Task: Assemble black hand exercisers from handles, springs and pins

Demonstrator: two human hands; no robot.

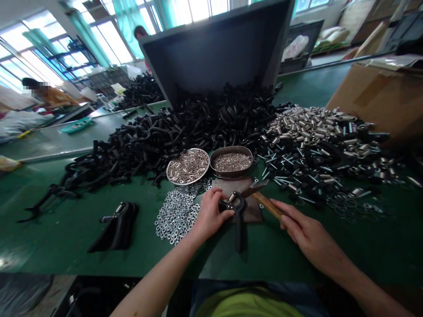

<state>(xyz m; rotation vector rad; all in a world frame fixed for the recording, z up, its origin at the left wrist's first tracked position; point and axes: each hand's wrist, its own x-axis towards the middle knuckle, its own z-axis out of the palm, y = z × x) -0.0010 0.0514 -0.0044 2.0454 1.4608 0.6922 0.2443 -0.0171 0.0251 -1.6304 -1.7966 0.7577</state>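
My left hand is closed around the head of a black hand-grip part that lies on a small dark pad on the green table. My right hand grips the wooden handle of a small hammer, whose metal head rests near the top of the part. A patch of small silver washers lies just left of my left hand.
Two round metal dishes of small metal pieces sit behind the pad. A big heap of black handles spills from a tilted grey bin. Silver springs and bolts lie right. Assembled grips lie left. A cardboard box stands far right. A person sits far left.
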